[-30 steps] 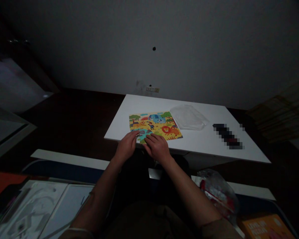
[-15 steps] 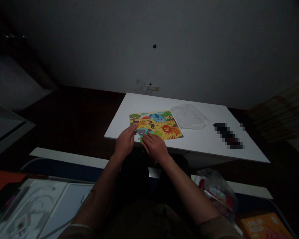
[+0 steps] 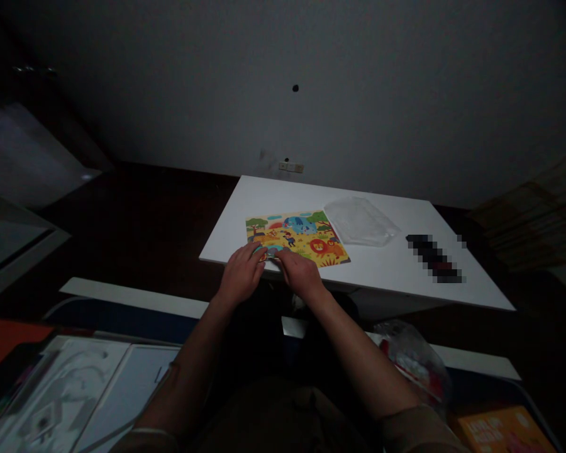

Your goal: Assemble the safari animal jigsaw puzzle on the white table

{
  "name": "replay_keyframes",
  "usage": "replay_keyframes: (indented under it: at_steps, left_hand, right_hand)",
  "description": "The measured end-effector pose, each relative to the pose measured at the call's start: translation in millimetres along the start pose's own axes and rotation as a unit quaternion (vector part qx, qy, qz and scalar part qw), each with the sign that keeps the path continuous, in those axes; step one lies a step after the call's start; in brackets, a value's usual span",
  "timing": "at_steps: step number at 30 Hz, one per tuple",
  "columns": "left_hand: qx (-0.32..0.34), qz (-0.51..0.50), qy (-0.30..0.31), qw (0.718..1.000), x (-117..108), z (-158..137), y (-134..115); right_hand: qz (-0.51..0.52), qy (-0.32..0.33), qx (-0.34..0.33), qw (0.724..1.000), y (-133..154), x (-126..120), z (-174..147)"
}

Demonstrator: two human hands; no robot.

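A colourful jigsaw puzzle (image 3: 306,242) with animals, among them a blue elephant and a lion, lies at the near left of the white table (image 3: 382,270). At its near left corner, my left hand (image 3: 240,270) has its fingers curled and closed on a small part of the puzzle. Close beside it, my right hand (image 3: 302,272) pinches the same part from the other side. That bit looks slightly lifted and tilted between both hands. The fingers cover much of it, so its outline and how it joins the rest cannot be made out.
A clear plastic bag (image 3: 361,221) lies right of the puzzle, and a dark blurred-out object (image 3: 434,259) farther right. Around me are an open white box (image 3: 61,390) on the left, a plastic bag with red contents (image 3: 412,358) and an orange box (image 3: 500,431) on the right.
Both hands went from lying rather flat on the puzzle's near left corner to curled fingers gripping a part there. The right hand shifted slightly right, and the corner's part looks raised.
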State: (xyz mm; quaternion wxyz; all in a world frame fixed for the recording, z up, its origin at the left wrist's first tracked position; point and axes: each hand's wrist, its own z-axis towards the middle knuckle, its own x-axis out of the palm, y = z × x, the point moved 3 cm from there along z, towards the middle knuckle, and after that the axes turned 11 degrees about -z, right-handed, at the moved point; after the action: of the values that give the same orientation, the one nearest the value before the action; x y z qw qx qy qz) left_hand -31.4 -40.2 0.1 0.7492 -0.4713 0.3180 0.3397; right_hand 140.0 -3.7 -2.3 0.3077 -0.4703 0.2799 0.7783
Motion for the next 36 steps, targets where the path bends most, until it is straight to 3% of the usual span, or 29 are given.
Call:
replay_keyframes:
  at_steps: [13,20,28,36]
  left_hand:
    - [-0.029,-0.076,-0.032,0.996,-2.6,9.5,12.6]
    - [-0.017,-0.13,-0.075,0.989,-0.2,16.6,9.8]
    - [-0.019,-0.12,-0.022,0.992,9.0,21.7,4.4]
    - [-0.056,-0.105,-0.021,0.993,4.0,24.7,3.7]
  right_hand:
    - [-0.032,0.02,0.0,0.999,-9.5,-5.3,2.0]
    - [0.005,-0.016,-0.013,1.0,-11.4,3.0,-9.3]
    - [0.019,-0.049,0.003,0.999,-17.0,5.4,-12.1]
    - [-0.005,0.026,-0.018,0.999,-4.6,-4.4,2.0]
